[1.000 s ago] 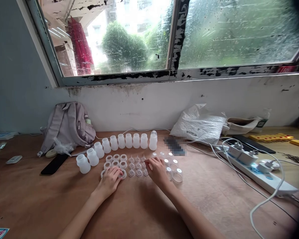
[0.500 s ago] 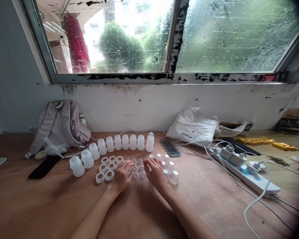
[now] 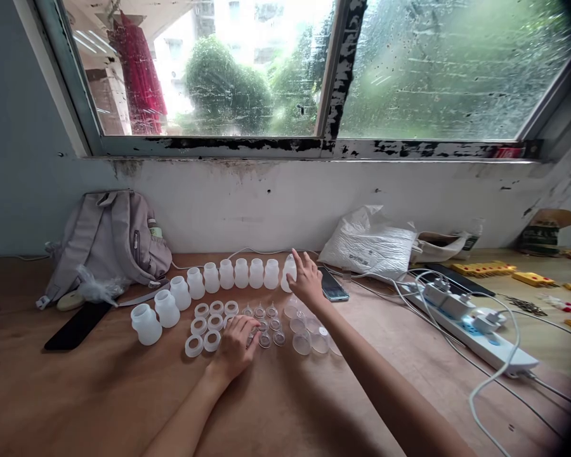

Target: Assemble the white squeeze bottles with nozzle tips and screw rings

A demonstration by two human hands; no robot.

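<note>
The right hand (image 3: 305,277) reaches toward the back edge of the surface (image 3: 76,393), fingers spread, touching the capped bottle (image 3: 288,271) that ends the bottle row (image 3: 228,274). It stands upright. The left hand (image 3: 238,343) rests curled on small clear nipples (image 3: 271,327), nearer the front edge. A phone (image 3: 334,285) lies just beside the right hand.

Showing no readable text anywhere, dark print on the white plastic bag (image 3: 368,244) staying too blurred, label on the cardboard box (image 3: 540,236) likewise illegible
</note>
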